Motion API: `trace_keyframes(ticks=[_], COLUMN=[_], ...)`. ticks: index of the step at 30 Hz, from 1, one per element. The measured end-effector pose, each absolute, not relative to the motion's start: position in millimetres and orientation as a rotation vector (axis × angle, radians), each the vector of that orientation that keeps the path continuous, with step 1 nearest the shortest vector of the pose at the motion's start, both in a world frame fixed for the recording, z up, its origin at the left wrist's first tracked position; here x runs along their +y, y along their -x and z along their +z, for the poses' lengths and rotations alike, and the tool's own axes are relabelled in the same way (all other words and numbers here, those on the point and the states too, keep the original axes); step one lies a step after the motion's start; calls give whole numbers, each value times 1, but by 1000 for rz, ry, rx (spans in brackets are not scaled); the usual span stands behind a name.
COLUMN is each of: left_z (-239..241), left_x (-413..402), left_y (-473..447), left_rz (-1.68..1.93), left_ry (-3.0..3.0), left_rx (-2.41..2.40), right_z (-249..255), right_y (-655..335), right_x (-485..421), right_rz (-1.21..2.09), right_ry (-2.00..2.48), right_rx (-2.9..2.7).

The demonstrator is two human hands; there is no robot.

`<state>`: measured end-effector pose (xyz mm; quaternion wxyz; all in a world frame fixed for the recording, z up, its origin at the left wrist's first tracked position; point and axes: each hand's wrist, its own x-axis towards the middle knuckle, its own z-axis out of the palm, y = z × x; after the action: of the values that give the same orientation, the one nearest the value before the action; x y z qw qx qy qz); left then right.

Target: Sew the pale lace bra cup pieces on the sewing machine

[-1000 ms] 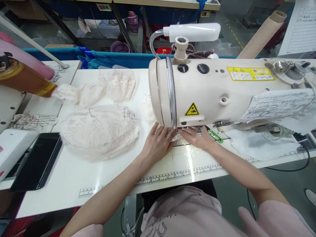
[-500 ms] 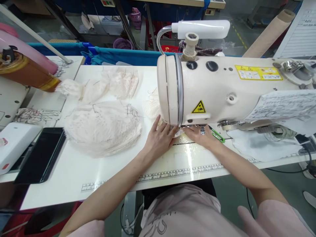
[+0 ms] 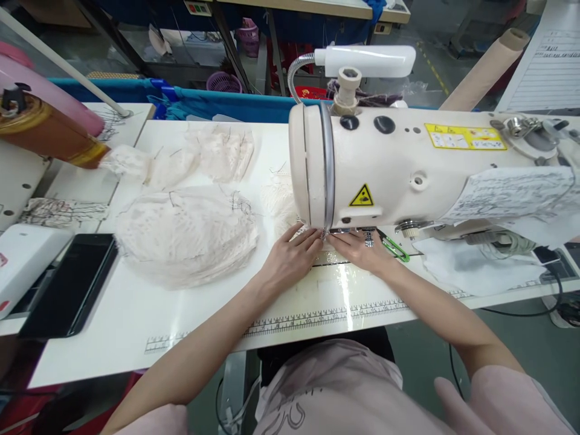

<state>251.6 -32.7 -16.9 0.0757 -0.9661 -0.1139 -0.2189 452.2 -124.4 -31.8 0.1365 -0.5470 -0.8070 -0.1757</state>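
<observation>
Pale lace lies partly under the sewing machine. Left hand and right hand lie palm-down before it; whether they grip, I cannot tell. Uneven pressure could pucker the lace; straying inward could pinch either hand.

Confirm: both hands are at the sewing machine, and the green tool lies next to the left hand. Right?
Not quite. The green tool lies next to the right hand, not the left hand, as the head view shows. Both hands are at the sewing machine, as you say.
</observation>
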Motion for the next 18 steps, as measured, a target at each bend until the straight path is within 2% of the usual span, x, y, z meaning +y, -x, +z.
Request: trace_keyframes(ticks=[6,9,14,18], left_z=[-12,-7,-1,-3], left_x=[-34,-35,-34,-34], left_y=[-251,-250,-247,-247], left_rz=[-727,-722,-626,-643], left_ry=[2876,2888,3000,3015], left_rx=[-433,-471,-478,-476], right_z=[-24,-27,-34,-30], right_y=[-444,-444,-445,-442], right_x=[-121,-120,-122,-121], right_rz=[-692,-594,-236,-366], right_ry=[1470,1458,1417,1266], right_rx=[-2290,-2275,-2341,-2315])
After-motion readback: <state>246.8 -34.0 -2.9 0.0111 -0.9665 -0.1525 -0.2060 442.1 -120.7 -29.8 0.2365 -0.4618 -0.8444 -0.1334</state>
